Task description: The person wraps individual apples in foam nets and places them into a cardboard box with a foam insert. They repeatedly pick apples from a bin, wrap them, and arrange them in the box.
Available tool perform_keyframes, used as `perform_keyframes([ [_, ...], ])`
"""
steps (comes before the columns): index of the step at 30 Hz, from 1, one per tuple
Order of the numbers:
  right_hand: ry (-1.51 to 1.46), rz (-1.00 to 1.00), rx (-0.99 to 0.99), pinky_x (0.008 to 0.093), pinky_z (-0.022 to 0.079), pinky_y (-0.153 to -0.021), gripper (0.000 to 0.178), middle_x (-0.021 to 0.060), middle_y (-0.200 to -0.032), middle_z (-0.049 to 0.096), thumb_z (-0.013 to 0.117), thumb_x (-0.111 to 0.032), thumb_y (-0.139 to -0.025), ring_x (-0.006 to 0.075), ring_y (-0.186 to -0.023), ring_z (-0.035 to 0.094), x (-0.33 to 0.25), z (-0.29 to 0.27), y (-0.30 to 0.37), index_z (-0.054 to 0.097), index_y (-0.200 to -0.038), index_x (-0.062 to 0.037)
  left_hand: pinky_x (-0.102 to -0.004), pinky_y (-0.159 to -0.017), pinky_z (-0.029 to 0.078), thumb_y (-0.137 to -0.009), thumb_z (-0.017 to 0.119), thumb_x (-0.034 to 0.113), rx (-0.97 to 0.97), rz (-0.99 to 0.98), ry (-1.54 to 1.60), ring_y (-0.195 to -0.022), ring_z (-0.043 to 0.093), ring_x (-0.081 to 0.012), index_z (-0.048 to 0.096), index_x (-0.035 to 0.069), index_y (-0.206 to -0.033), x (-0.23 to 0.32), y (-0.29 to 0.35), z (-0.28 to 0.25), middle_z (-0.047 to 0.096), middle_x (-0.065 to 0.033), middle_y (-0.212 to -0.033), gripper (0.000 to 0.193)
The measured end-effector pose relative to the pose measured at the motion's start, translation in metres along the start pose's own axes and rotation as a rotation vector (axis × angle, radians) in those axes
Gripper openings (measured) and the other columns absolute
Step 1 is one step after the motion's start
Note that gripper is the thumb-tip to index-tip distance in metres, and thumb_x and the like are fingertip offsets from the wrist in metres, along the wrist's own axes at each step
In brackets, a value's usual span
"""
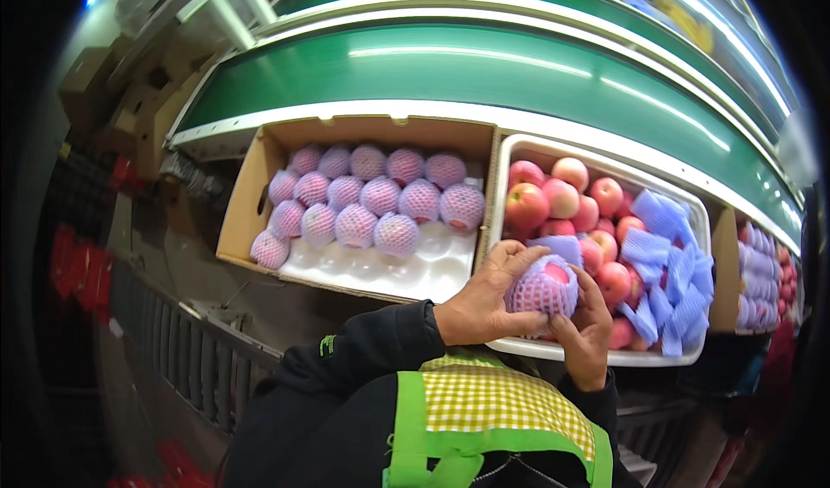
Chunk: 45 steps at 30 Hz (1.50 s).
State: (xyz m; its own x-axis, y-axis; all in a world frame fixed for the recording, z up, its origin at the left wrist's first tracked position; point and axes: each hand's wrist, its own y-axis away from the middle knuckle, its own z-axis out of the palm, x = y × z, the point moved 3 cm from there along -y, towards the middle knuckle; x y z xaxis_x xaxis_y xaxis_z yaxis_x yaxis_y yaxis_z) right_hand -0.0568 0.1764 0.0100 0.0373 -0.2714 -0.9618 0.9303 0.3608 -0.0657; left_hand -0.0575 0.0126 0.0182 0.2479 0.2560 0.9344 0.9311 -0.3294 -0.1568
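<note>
Between both hands sits an apple in a lilac foam net sleeve [538, 293], its red skin showing at the open end. My left hand [484, 299] wraps it from the left, and the fingers of my right hand [588, 328] close on it from the right. Both hands are over the near left part of a white plastic tub [596, 357]. Loose red apples [562, 198] fill the tub, with flat lilac foam sleeves [679, 272] heaped on its right side. Left of it, a cardboard box [245, 198] contains rows of sleeved apples [355, 226] on a white moulded tray [415, 272].
A green conveyor belt [415, 64] with a white rail runs behind the box and tub. At the right stands another box [728, 272] of sleeved apples. Cardboard boxes [95, 82] are piled at the far left, above a grey slatted rail [203, 367].
</note>
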Motion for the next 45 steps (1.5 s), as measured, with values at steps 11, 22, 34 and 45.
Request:
perform_keyframes([
  [11,0.025,0.182,-0.134,0.0279,0.043,-0.086,0.048,0.0144,-0.11,0.054,0.054,-0.001,-0.083,0.0177,-0.097,0.055,0.025,0.003,-0.004,0.034,-0.127,0.0028,-0.0314,-0.081,0.048,-0.063,0.07,0.007,0.409,-0.647,0.162,-0.092,0.057,-0.0212,0.048,-0.007,-0.115,-0.066,0.117,-0.206,0.056,-0.0142,-0.103,0.059],
  [22,0.088,0.249,-0.112,0.0266,0.044,-0.085,0.04,0.0137,-0.106,0.056,0.052,0.002,-0.084,0.0161,-0.094,0.055,0.043,0.006,-0.001,0.04,-0.122,0.0035,-0.0381,-0.082,0.043,-0.074,0.059,0.005,0.309,-1.412,-0.023,-0.092,0.055,-0.024,0.054,-0.01,-0.1,-0.198,0.193,-0.279,0.057,-0.0128,-0.097,0.031],
  [34,0.075,0.299,-0.147,0.0276,0.045,-0.084,0.038,0.0125,-0.104,0.056,0.053,0.0,-0.084,0.016,-0.092,0.056,0.057,0.021,-0.003,0.041,-0.12,0.0037,-0.0358,-0.078,0.046,-0.065,0.069,0.05,-0.254,-1.211,-0.672,-0.091,0.059,-0.0313,0.054,-0.012,-0.105,-0.173,0.165,-0.274,0.059,-0.0231,-0.098,0.076],
  [45,0.067,0.376,-0.11,0.0271,0.045,-0.083,0.039,0.0106,-0.102,0.057,0.054,0.0,-0.082,0.0157,-0.093,0.056,0.064,0.029,0.001,0.042,-0.119,0.0037,-0.0366,-0.085,0.044,-0.065,0.067,0.046,-0.064,-1.253,-0.791,-0.098,0.056,-0.0367,0.05,-0.011,-0.11,-0.176,0.17,-0.263,0.055,-0.0278,-0.108,0.075],
])
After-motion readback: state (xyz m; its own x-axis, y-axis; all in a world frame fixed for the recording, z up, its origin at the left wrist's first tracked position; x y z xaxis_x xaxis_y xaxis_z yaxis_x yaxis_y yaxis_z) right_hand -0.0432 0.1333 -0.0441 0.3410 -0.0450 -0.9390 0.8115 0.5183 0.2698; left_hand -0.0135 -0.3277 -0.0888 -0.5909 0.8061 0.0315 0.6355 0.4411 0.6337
